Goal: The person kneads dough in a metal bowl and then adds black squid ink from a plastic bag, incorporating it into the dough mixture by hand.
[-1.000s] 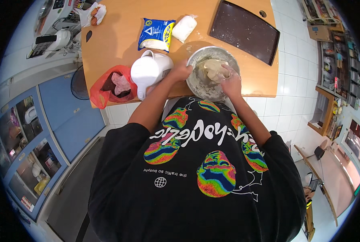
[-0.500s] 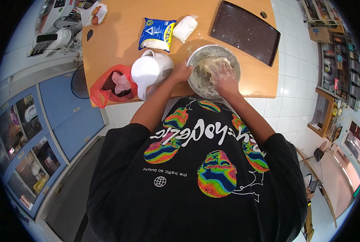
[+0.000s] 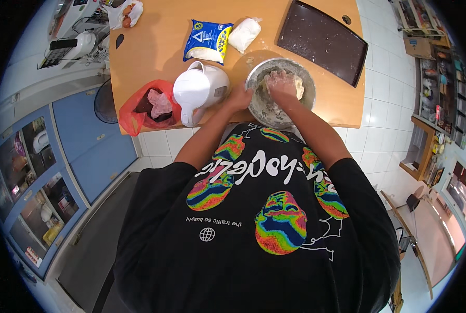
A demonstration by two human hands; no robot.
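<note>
At the table's near edge sits a metal bowl (image 3: 264, 112), smeared with pale residue. Inside it lies a lump of pale dough (image 3: 297, 88). My left hand (image 3: 240, 97) grips the bowl's left rim. My right hand (image 3: 281, 87) reaches into the bowl with fingers stretched over the dough, hiding part of it. A white electric kettle (image 3: 199, 86) stands just left of my left hand. Behind the bowl lie a blue-and-yellow packet (image 3: 207, 39) and a white bag of powder (image 3: 244, 34).
A dark baking tray (image 3: 321, 41) occupies the back right of the wooden table (image 3: 337, 109). A red plastic bag (image 3: 136, 120) is at left, eggs (image 3: 127, 15) in a white bag at back left. Beyond are blue cabinets (image 3: 87, 146), appliances and cluttered shelves (image 3: 433, 88).
My right hand has moved up and left within the bowl, showing the dough to its right. My left hand stays on the rim, and the view has shifted slightly.
</note>
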